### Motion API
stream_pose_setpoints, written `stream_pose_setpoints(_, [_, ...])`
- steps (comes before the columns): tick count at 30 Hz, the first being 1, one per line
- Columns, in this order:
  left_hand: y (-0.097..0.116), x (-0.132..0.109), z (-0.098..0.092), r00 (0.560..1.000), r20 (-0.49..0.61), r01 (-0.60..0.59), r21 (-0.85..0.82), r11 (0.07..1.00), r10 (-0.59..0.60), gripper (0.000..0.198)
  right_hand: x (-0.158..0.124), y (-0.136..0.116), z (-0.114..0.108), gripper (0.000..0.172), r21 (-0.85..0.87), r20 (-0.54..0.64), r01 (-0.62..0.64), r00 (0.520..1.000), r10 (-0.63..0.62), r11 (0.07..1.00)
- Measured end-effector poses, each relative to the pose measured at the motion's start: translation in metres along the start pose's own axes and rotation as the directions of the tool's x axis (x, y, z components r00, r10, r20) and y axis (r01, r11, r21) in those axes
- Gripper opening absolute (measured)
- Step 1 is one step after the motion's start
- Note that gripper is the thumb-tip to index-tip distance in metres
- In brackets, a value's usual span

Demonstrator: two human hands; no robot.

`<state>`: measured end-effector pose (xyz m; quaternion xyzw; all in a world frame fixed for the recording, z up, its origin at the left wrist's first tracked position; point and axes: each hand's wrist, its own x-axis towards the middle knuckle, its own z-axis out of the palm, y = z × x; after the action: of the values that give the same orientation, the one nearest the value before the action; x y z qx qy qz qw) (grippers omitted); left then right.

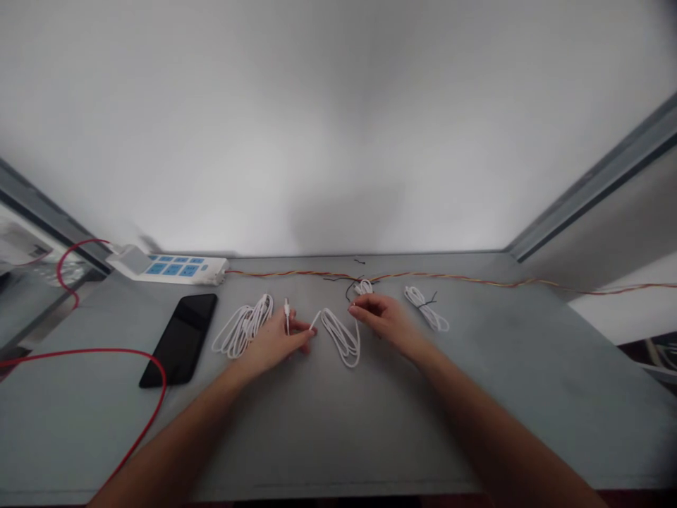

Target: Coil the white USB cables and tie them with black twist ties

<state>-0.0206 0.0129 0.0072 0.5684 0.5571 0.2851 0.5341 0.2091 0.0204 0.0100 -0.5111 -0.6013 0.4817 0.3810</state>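
Note:
A coiled white charging cable [341,339] lies on the grey table between my hands. My left hand [280,339] is closed on one length of it, with thumb and fingers together, and a plug [287,308] stands up by its fingers. With a pinch, my right hand [378,317] holds the cable's other end at the upper right of the coil; its fingertips hide that end. Left of my left hand rests a looser bundle of white cables [240,330]. Behind my right hand sits a small coiled white cable [364,286].
A tied white cable [427,309] lies at right. At left are a black phone [183,339], a white power strip [174,269] with a charger [132,259] plugged in, and a red cable [159,381]. Twisted red and yellow wires [455,276] run along the back, before a white wall.

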Motion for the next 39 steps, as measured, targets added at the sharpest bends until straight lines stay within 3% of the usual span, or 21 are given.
stream_pose_setpoints(6, [0.004,-0.004,0.007,0.996,0.014,-0.086,0.011,0.996,0.086,0.039,-0.006,0.004,0.016,0.033,0.138,0.204,-0.056,0.979,0.027,0.989])
stream_pose_setpoints(9, [0.005,-0.007,0.012,0.99,0.037,-0.132,-0.054,0.99,0.134,0.04,-0.01,0.004,0.023,0.029,-0.03,0.187,0.068,0.98,-0.061,0.997])
stream_pose_setpoints(13, [0.008,-0.013,0.017,0.987,0.021,-0.156,-0.157,0.975,0.162,0.043,-0.015,0.003,0.03,0.023,-0.288,0.225,0.201,0.965,-0.138,0.936])
stream_pose_setpoints(15, [0.01,-0.016,0.019,0.987,0.03,-0.149,-0.172,0.974,0.156,0.044,-0.016,0.004,0.032,0.024,-0.354,0.264,0.23,0.954,-0.139,0.907])
stream_pose_setpoints(20, [0.009,-0.018,0.022,0.985,0.133,-0.093,-0.116,0.989,0.108,0.042,-0.011,0.011,0.031,0.021,-0.502,0.17,0.209,0.975,-0.141,0.839])
stream_pose_setpoints(23, [0.004,-0.015,0.022,0.991,0.083,-0.096,-0.091,0.991,0.103,0.04,-0.008,0.013,0.027,0.023,-0.36,0.231,0.218,0.963,-0.139,0.907])
stream_pose_setpoints(27, [0.003,-0.009,0.021,0.991,0.021,-0.127,-0.193,0.973,0.134,0.042,-0.007,0.013,0.028,0.029,-0.176,0.23,0.114,0.971,-0.072,0.978])
stream_pose_setpoints(29, [0.003,-0.009,0.022,0.984,0.067,-0.147,-0.241,0.959,0.167,0.041,-0.008,0.013,0.031,0.026,-0.156,0.222,0.12,0.972,-0.083,0.98])
stream_pose_setpoints(34, [0.006,-0.014,0.022,0.95,0.225,-0.13,-0.347,0.929,0.217,0.04,-0.009,0.013,0.035,0.01,-0.141,0.136,0.314,0.946,-0.296,0.939])
stream_pose_setpoints(39, [0.006,-0.015,0.02,0.931,0.321,-0.007,-0.457,0.89,0.172,0.04,-0.011,0.007,0.036,0.012,0.075,0.217,0.241,0.943,-0.252,0.968])
